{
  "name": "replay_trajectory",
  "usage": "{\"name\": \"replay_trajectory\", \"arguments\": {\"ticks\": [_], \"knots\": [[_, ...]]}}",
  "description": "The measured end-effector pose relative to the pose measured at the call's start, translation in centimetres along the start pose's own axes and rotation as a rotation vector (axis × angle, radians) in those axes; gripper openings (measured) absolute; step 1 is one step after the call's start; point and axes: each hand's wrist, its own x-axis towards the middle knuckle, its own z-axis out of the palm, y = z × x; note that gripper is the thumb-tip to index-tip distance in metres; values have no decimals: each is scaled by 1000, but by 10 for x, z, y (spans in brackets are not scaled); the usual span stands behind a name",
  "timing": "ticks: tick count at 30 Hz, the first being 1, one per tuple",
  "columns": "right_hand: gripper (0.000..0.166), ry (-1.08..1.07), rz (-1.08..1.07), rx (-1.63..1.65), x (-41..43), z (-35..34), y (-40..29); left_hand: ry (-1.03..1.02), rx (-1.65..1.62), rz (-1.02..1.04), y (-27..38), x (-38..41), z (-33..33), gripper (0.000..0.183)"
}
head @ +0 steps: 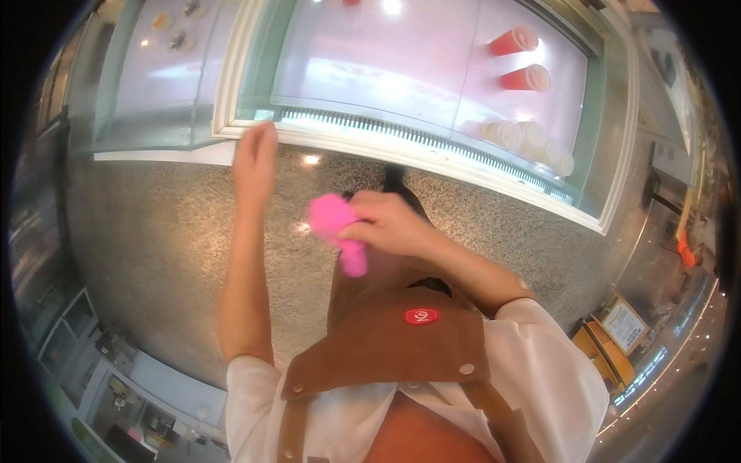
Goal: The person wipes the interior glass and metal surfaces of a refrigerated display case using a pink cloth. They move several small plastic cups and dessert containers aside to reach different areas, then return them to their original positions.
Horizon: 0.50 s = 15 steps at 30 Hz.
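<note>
My right hand (389,223) is closed around a bright pink cloth (334,219), bunched up in front of the brown apron (388,341). Its lower end hangs below my fingers. My left hand (256,159) is raised at the near left corner of the white-framed display case (417,155); motion blurs it, and whether its fingers touch the frame cannot be told. No object shows in it. Inside the case, two red drinks in clear cups (514,41) lie or stand at the right, with several pale cups (524,139) nearer the front edge.
A second glass case (145,127) with small items adjoins at the left. Speckled floor (173,231) lies between me and the cases. At the lower left is a counter (173,376) with equipment; at the right, a framed sheet (624,325) bearing writing stands by a wooden box.
</note>
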Motion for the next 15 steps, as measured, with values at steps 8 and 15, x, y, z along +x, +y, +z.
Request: {"name": "replay_trajectory", "arguments": {"ticks": [8,15], "knots": [[29,-438,-19,-125,49,116,38,140,245,-256,-87,-189,-79,38],[32,-579,-185,-597,91,205,166,256,330,-399,-140,-251,-125,39]]}}
